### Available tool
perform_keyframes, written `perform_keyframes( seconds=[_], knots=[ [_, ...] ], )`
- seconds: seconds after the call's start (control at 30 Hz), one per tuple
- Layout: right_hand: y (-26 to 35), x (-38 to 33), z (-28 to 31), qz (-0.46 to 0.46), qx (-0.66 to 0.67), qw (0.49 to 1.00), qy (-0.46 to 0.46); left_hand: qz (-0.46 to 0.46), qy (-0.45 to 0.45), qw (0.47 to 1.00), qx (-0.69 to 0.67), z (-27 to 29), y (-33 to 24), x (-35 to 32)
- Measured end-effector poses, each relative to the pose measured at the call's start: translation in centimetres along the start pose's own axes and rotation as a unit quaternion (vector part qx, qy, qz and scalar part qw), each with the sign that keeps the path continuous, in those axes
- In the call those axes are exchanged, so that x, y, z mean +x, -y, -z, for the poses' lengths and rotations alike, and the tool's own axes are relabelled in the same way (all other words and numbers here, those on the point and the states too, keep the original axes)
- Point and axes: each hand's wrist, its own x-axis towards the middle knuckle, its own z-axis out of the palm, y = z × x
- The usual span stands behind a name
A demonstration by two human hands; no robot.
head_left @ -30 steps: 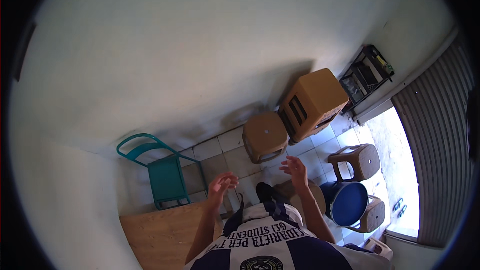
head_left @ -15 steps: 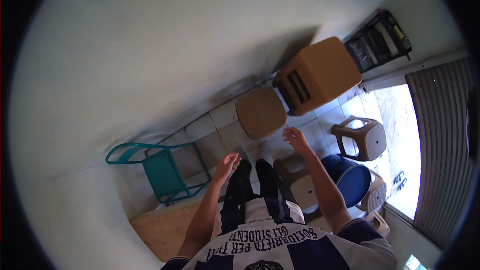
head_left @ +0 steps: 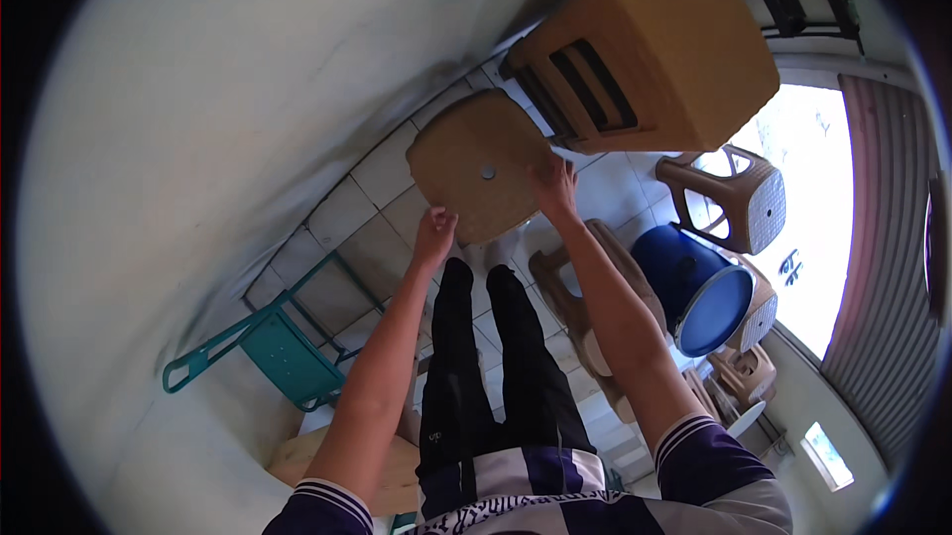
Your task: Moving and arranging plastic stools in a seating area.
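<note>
Stool (head_left: pixel 474 156), brown and square-topped, stands at twelve o'clock — right hand (head_left: pixel 556 188) at its three-o'clock edge, fingers slightly spread; left hand (head_left: pixel 434 235) at its seven-o'clock edge, fingers curled. Whether either has hold of it cannot be told. A taller brown stack (head_left: pixel 664 54) rises at one o'clock.

The stool (head_left: pixel 468 153) at twelve o'clock is plain tan, the stack (head_left: pixel 684 49) at half past one a warmer orange-brown. Eight o'clock gives me a teal chair (head_left: pixel 291 358), just past three a deep-blue barrel (head_left: pixel 672 272), and at six a purple-and-white striped shirt (head_left: pixel 540 473).
</note>
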Motion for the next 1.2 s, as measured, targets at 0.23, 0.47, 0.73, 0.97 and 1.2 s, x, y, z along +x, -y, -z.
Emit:
perform_keyframes(
  seconds=[0.23,0.47,0.73,0.97,1.2],
  knots=[
    [-0.8,4.8,-1.2,-0.097,0.003,0.995,0.018,0.005,-0.114,0.992,-0.046,-1.9,-0.4,3.4],
    [-2.7,7.4,0.3,-0.07,0.288,0.937,0.185,0.211,0.047,0.956,-0.198,-0.7,-0.5,3.1],
    [-3.6,0.3,0.2,-0.12,0.388,0.882,0.238,0.234,0.043,0.958,-0.159,3.6,0.8,0.6],
    [-4.0,-7.8,5.7,-0.168,0.387,0.883,0.206,0.101,0.007,0.974,-0.201,4.3,-5.8,-3.4],
    [-0.1,-14.5,12.5,-0.158,0.439,0.859,0.209,0.001,0.03,0.973,-0.228,8.0,-11.1,-10.5]
  ],
)
